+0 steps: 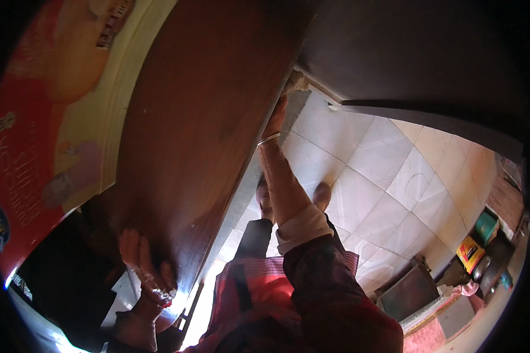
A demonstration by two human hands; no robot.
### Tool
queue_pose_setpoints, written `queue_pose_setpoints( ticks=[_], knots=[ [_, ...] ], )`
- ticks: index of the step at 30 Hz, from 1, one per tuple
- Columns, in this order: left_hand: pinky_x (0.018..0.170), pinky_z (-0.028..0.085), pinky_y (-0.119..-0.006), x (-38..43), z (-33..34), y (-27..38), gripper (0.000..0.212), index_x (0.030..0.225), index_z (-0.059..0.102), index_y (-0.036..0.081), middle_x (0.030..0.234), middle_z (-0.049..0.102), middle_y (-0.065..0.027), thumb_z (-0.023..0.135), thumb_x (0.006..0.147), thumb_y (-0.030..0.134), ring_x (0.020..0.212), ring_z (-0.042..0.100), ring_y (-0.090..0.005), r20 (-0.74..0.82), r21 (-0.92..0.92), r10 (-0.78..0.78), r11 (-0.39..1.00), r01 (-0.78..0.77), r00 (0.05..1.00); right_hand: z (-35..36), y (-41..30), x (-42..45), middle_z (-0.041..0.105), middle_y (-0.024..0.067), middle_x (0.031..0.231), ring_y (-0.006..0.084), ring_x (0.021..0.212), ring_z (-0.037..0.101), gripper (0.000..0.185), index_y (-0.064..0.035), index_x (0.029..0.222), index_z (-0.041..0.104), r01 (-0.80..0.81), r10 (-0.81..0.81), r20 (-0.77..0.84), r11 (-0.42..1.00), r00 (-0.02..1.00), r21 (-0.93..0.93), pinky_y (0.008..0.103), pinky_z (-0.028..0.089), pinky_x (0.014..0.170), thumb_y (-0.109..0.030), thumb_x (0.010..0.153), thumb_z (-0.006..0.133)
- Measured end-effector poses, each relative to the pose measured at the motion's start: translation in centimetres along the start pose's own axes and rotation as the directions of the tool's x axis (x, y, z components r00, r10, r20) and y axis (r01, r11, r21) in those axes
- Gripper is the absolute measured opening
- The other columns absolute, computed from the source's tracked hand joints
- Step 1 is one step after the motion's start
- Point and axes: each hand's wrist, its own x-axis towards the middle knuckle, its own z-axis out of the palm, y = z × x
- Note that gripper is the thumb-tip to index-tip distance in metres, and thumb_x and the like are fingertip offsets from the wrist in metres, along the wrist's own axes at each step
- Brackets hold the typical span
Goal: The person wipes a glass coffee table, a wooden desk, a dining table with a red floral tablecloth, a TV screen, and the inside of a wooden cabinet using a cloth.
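A large brown wooden panel, perhaps a door or cabinet side [194, 110], stands before me. At the lower left, my left hand [148, 269] lies with its fingers extended against the panel's face; a bracelet circles its wrist. Further up, my right hand [277, 115] reaches to the panel's right edge, a thin bangle at the wrist. Its fingertips are partly hidden, so I cannot tell whether they grip the edge. Some rough brown material [297, 81] is just beyond that hand.
A printed red and yellow package [31, 132] fills the left side. Dark furniture [406, 53] stands at the upper right, over a tiled floor [362, 176]. At the lower right are a green container [486, 228], a yellow packet [470, 254] and a dark box [410, 293].
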Motion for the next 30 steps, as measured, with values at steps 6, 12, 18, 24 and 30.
queue_pose_setpoints(
  ticks=[6,12,18,24,30],
  knots=[
    [0.099,0.026,-0.056,-0.8,-0.6,-0.2,0.052,0.125,0.031,-0.007,0.130,0.029,-0.0279,0.027,0.092,0.033,0.120,0.031,-0.0443,0.108,0.089,-0.054,0.995,0.045,0.993,-2.2,10.1,2.6,0.056,0.0143,0.112,0.0284,0.100,0.054,0.043,-0.0064,0.117,0.050,-0.517,0.425,0.334,0.452,0.841,0.726,0.0388,0.047,0.087,-0.036,0.091,0.034],
    [0.101,0.026,-0.054,-1.2,0.4,-0.5,0.055,0.126,0.030,-0.007,0.131,0.029,-0.0275,0.025,0.092,0.036,0.122,0.030,-0.0426,0.087,0.102,-0.045,0.994,0.037,0.995,-5.6,18.0,3.7,0.059,0.0173,0.105,0.0263,0.090,0.057,0.031,-0.0025,0.115,0.046,-0.314,0.314,0.055,0.949,0.948,-0.006,0.0354,0.045,0.077,-0.020,0.089,0.045],
    [0.100,0.027,-0.053,-2.1,1.9,-1.3,0.060,0.126,0.029,-0.007,0.130,0.028,-0.0295,0.021,0.091,0.041,0.122,0.031,-0.0425,0.027,0.210,0.046,0.976,-0.051,0.999,-6.8,19.4,-3.2,0.055,0.0243,0.108,0.0414,0.100,0.052,0.036,-0.0027,0.117,0.045,-0.140,0.228,0.065,0.772,0.971,-0.620,0.0471,0.042,0.083,-0.014,0.082,0.046],
    [0.099,0.030,-0.054,-0.6,1.8,0.1,0.060,0.125,0.030,-0.008,0.129,0.029,-0.0307,0.020,0.091,0.040,0.120,0.033,-0.0437,-0.035,0.074,-0.080,0.994,0.082,0.996,-10.2,23.0,-13.7,0.057,0.0259,0.102,0.0432,0.098,0.052,0.032,-0.0022,0.109,0.048,-0.217,0.511,0.210,0.653,0.833,-0.726,0.0468,0.043,0.082,-0.016,0.080,0.050],
    [0.099,0.030,-0.054,-1.3,0.6,-0.1,0.059,0.125,0.031,-0.008,0.129,0.030,-0.0306,0.020,0.091,0.039,0.119,0.033,-0.0441,0.008,0.135,-0.069,0.989,0.067,0.998,-8.4,17.8,-21.0,0.059,0.0252,0.092,0.0423,0.090,0.055,0.026,0.0008,0.101,0.051,-0.168,0.442,0.442,0.830,0.781,-0.532,0.0477,0.045,0.075,-0.015,0.080,0.049]
  ],
)
